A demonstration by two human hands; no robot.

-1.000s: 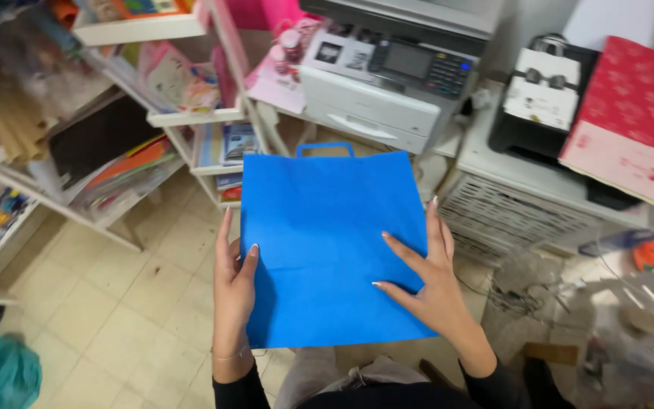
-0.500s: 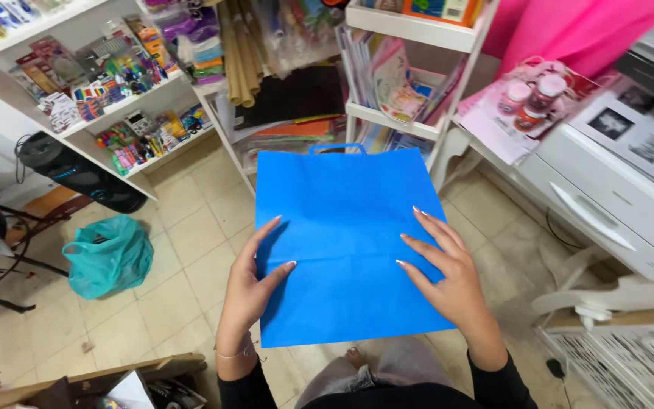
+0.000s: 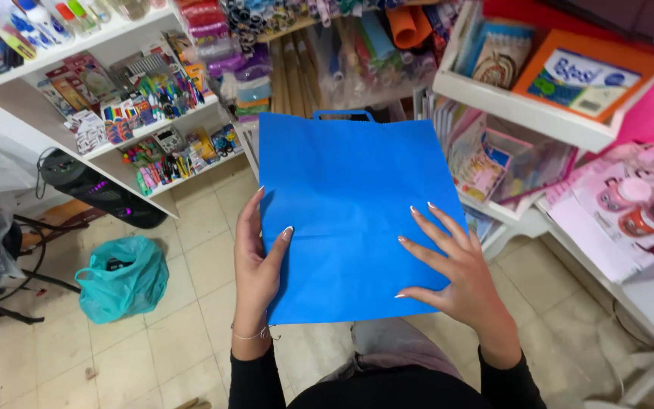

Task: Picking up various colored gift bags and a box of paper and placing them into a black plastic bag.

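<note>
**Flat blue bag held between two hands**

Above the tiled floor, nothing carries the blue paper bag: it hangs flat and upright in the air, long axis vertical, handle at the top. The left hand clamps its lower left edge, thumb in front, fingers behind. The right hand lies spread against the lower right face, fingers apart, pressing rather than pinching. Both hands sit equally near, below the bag's middle. Whether the bag holds anything cannot be told. A teal plastic bag, knotted and bulging, sits on the floor to the left; white shelves carry stationery.
</note>
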